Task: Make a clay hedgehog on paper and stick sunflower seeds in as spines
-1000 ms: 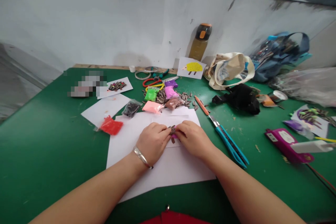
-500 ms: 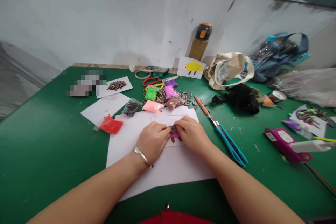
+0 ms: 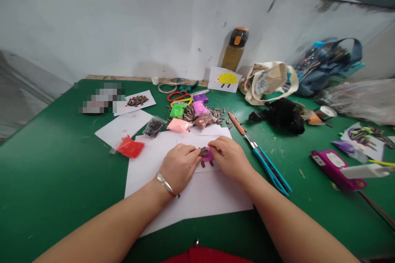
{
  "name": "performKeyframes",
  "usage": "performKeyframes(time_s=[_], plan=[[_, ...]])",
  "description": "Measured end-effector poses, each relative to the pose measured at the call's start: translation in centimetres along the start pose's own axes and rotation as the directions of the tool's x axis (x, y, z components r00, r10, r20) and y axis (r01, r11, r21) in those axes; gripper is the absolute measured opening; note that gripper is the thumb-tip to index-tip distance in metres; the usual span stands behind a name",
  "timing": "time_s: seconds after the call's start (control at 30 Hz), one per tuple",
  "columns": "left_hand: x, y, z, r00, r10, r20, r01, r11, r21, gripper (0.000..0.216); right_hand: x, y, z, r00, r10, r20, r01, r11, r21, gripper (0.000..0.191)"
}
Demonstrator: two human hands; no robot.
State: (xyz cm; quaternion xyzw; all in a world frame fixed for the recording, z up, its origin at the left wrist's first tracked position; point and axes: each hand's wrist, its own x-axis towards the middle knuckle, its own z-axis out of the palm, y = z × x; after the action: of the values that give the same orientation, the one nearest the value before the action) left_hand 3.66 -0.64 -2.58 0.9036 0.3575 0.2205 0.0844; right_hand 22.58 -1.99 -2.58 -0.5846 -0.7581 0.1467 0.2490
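Observation:
A pink clay animal figure (image 3: 210,156) lies on white paper (image 3: 216,195), with two brown clay legs at its lower edge. Striped sunflower seeds (image 3: 203,152) are set in its left and upper part. At its left side my left hand (image 3: 179,165) has closed fingers, the tips touching the seeds; whether anything is pinched there is hidden. My right hand (image 3: 230,158) is over the figure's right side, thumb and fingers drawn together in a pinch. What it holds, if anything, is too small to make out.
Behind the paper are a heap of loose sunflower seeds (image 3: 217,113) and bagged clay, including green (image 3: 177,110) and red (image 3: 131,147) packs. A blue utility knife (image 3: 271,170) lies to the right, near a purple glue gun (image 3: 338,168). A bottle (image 3: 235,51) stands at the wall.
My right hand has shifted slightly up and right, uncovering more of the pink clay. My left hand stays in nearly the same place.

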Motion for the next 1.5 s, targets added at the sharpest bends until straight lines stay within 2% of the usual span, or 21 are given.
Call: performKeyframes(time_s=[0.2, 0.4, 0.5, 0.6, 0.73, 0.83, 0.97, 1.07, 1.2, 1.4, 1.5], plan=[[0.1, -0.2, 0.3, 1.000, 0.022, -0.010, -0.022, 1.000, 0.017, 0.023, 0.0, -0.5, 0.1, 0.997, -0.016, 0.071, 0.022, 0.997, -0.077, 0.023], [-0.1, -0.2, 0.5, 1.000, -0.005, 0.014, 0.005, 1.000, 0.014, 0.023, 0.1, -0.7, 0.3, 0.997, -0.020, 0.073, 0.026, 0.997, -0.075, 0.024], [-0.1, -0.2, 0.4, 1.000, -0.008, 0.006, 0.008, 1.000, -0.002, 0.021, 0.2, -0.1, 0.0, 0.999, -0.016, 0.036, 0.017, 0.999, -0.030, 0.020], [-0.1, -0.2, 0.2, 1.000, -0.010, 0.000, 0.010, 0.999, -0.032, 0.021, 0.7, 1.1, -0.8, 0.998, 0.049, -0.046, -0.051, 0.998, -0.035, 0.019], [0.0, -0.4, -0.4, 0.999, -0.036, 0.004, 0.037, 0.995, -0.094, 0.021, 2.0, 2.8, -2.7, 0.984, 0.147, -0.097, -0.164, 0.965, -0.204, 0.025], [0.1, -0.5, -1.0, 0.995, -0.056, 0.084, 0.067, 0.990, -0.128, 0.019, 3.1, 3.9, -3.7, 0.988, 0.122, -0.099, -0.151, 0.913, -0.379, 0.028], [0.1, -0.7, -1.5, 0.984, -0.051, 0.171, 0.076, 0.987, -0.142, 0.015, 4.2, 5.4, -3.3, 0.996, 0.076, -0.055, -0.094, 0.849, -0.520, 0.026], [0.1, -1.0, -1.4, 0.983, -0.059, 0.175, 0.086, 0.984, -0.154, 0.016, 4.3, 6.4, -2.3, 0.998, 0.062, -0.019, -0.062, 0.849, -0.524, 0.026], [0.3, -1.4, -1.3, 0.978, -0.067, 0.196, 0.101, 0.981, -0.167, 0.017, 3.9, 7.1, -1.4, 0.999, 0.023, -0.042, -0.041, 0.862, -0.505, 0.028], [0.4, -1.4, -1.4, 0.988, -0.038, 0.148, 0.066, 0.979, -0.192, 0.019, 3.4, 7.2, -1.7, 0.999, -0.018, -0.035, -0.001, 0.879, -0.477, 0.029], [0.4, -1.3, -1.4, 0.992, -0.040, 0.117, 0.061, 0.982, -0.177, 0.021, 3.2, 7.1, -2.0, 0.997, 0.004, -0.077, -0.042, 0.867, -0.497, 0.028]])
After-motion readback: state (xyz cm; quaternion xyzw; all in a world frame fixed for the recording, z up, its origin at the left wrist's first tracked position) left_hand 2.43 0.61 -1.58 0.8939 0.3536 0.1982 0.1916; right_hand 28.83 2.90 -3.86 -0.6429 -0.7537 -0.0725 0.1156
